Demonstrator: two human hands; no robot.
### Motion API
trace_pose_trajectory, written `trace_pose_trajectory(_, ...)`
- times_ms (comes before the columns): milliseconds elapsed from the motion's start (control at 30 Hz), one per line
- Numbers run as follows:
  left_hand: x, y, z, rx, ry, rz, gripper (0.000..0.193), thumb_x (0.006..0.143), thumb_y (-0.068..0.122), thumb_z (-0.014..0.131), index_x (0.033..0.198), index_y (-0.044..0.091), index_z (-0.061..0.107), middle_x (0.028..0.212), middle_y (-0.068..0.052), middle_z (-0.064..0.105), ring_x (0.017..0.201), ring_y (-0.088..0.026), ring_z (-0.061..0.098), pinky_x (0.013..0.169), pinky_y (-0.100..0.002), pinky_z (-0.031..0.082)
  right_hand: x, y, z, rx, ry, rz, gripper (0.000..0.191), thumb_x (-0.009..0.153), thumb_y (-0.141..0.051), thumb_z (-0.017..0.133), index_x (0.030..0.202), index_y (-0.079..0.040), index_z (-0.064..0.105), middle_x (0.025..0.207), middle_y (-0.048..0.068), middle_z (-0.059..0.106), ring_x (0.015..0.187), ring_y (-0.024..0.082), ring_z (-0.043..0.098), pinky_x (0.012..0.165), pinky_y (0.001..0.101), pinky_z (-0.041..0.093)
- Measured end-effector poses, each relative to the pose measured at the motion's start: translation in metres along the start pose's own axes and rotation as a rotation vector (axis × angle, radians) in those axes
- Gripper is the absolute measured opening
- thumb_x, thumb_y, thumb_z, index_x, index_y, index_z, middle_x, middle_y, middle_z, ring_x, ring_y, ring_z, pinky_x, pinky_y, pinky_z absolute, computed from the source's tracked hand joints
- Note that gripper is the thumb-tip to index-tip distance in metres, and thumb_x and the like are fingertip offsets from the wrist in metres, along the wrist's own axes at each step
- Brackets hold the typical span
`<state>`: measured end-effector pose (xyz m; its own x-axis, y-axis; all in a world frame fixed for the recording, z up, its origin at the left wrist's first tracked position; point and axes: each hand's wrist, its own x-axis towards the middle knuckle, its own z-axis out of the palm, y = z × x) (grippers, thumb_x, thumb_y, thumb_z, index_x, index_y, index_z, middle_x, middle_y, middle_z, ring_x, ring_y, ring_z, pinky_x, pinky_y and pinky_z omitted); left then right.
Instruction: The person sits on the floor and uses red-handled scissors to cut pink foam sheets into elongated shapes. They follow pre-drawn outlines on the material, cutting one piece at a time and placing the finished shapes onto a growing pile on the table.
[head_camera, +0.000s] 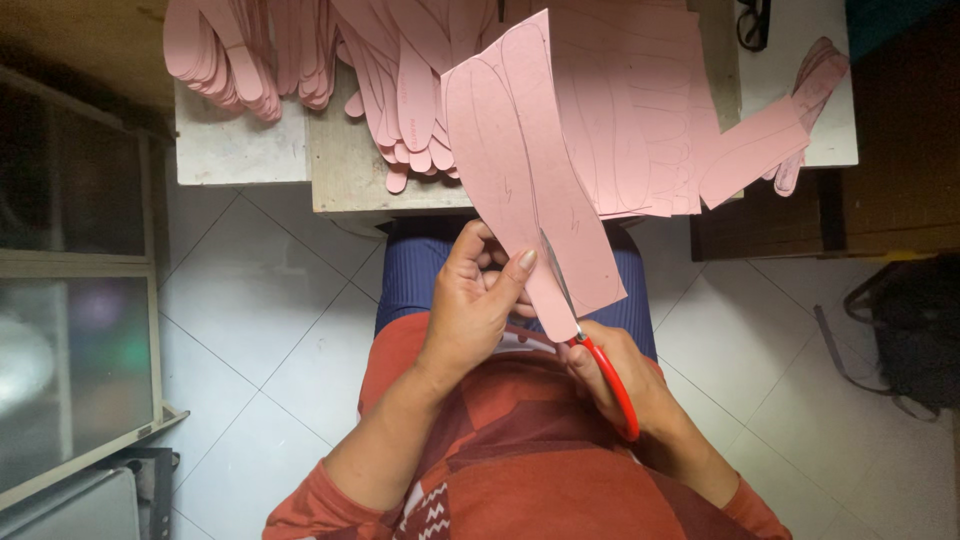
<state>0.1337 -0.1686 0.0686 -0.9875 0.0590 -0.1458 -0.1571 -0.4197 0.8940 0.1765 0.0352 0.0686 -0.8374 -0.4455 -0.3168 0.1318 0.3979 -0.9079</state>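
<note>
My left hand (472, 300) pinches the lower edge of a pink card sheet (520, 170) marked with pencilled insole outlines, holding it up over my lap. Red-handled scissors (600, 365) sit in my right hand (610, 375), their blades cutting up into the sheet's bottom edge along an outline. The sheet tilts up and away toward the work table.
A worn wooden table (345, 170) ahead carries piles of cut pink insole shapes (250, 50) and larger marked pink sheets (640, 110). A pair of glasses (752, 22) lies at the back right. A glass-fronted cabinet (70, 300) stands left, a dark bag (910, 330) right on the tiled floor.
</note>
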Motion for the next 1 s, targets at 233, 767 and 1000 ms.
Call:
trace_pose_trajectory(233, 0.004, -0.006, 0.001, -0.061, -0.007, 0.006, 0.024, 0.103, 0.011, 0.063, 0.125, 0.004, 0.055, 0.096, -0.006, 0.064, 0.077, -0.009, 0.069, 0.061, -0.023, 0.062, 0.000, 0.006, 0.008, -0.031, 0.086, 0.099, 0.045, 0.100, -0.044, 0.047, 0.083, -0.004, 0.059, 0.056, 0.000, 0.055, 0.047, 0.011, 0.055, 0.044, 0.0300, 0.046)
trace_pose_trajectory(767, 0.023, 0.005, -0.023, -0.010, 0.041, 0.073, 0.037, 0.100, 0.010, 0.063, 0.134, 0.004, 0.050, 0.106, -0.006, 0.066, 0.079, -0.009, 0.071, 0.065, -0.026, 0.064, -0.002, -0.014, -0.002, 0.074, -0.020, 0.261, 0.037, 0.100, -0.039, 0.051, 0.088, -0.006, 0.062, 0.062, -0.002, 0.051, 0.055, 0.010, 0.048, 0.050, 0.0282, 0.043)
trace_pose_trajectory(1000, 0.017, 0.006, -0.026, 0.149, 0.058, 0.097, 0.034, 0.103, 0.011, 0.063, 0.135, 0.004, 0.053, 0.110, -0.006, 0.068, 0.079, -0.007, 0.067, 0.066, -0.025, 0.063, -0.004, -0.006, -0.033, 0.187, -0.314, 0.251, 0.032, 0.092, -0.034, 0.049, 0.102, -0.007, 0.064, 0.060, 0.003, 0.054, 0.053, 0.013, 0.054, 0.051, 0.0283, 0.047)
